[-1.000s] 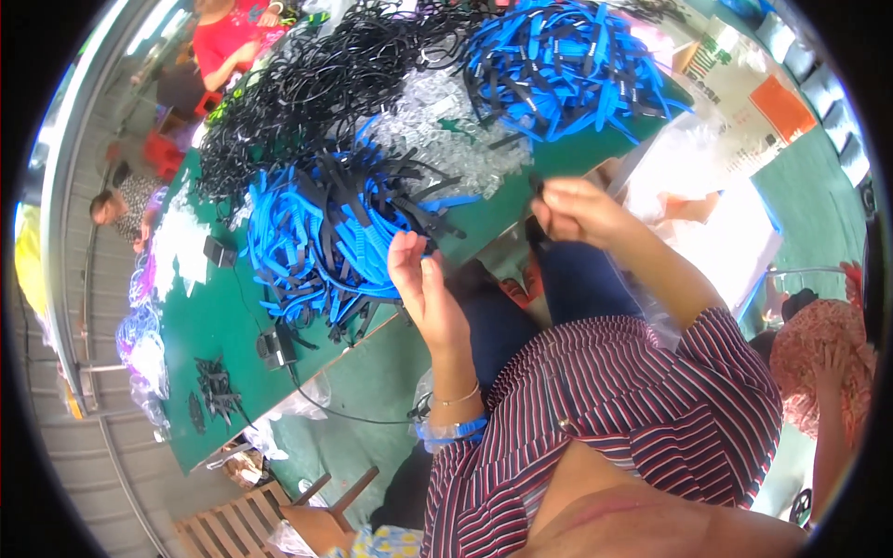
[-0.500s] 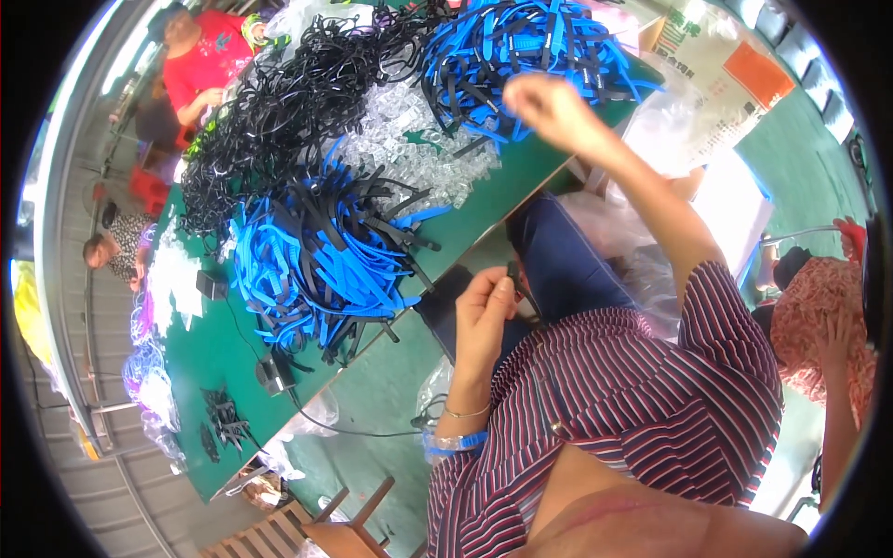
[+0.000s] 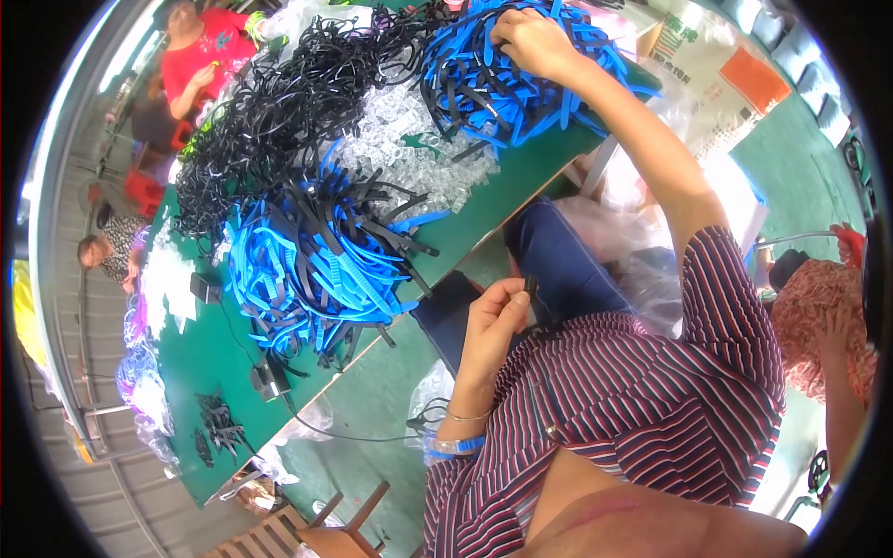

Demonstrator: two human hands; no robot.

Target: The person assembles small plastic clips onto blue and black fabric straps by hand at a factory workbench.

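My left hand (image 3: pixel 495 325) is in front of my body above my lap, thumb and fingers pinched on a black strap (image 3: pixel 531 285) whose short end sticks up past the fingertips. My right arm reaches out to the far pile of blue and black straps (image 3: pixel 558 88). Over its top lies my right hand (image 3: pixel 538 44), fingers curled down at the straps; what they grip, if anything, does not show. A second heap of blue and black straps (image 3: pixel 316 270) sits nearer on the green table (image 3: pixel 298 400). Between the heaps spreads a mound of clear plastic pieces (image 3: pixel 419 158).
A tangle of thin black cords (image 3: pixel 270 121) covers the table's far left. A black adapter (image 3: pixel 271 377) with a cable lies near the front edge, beside small black pieces (image 3: pixel 220 423). Other people sit across the table and at right. A wooden stool (image 3: pixel 326 530) stands below.
My right hand has moved away from me, onto the top of the far strap pile. My left hand has shifted slightly right, still pinching the black strap.
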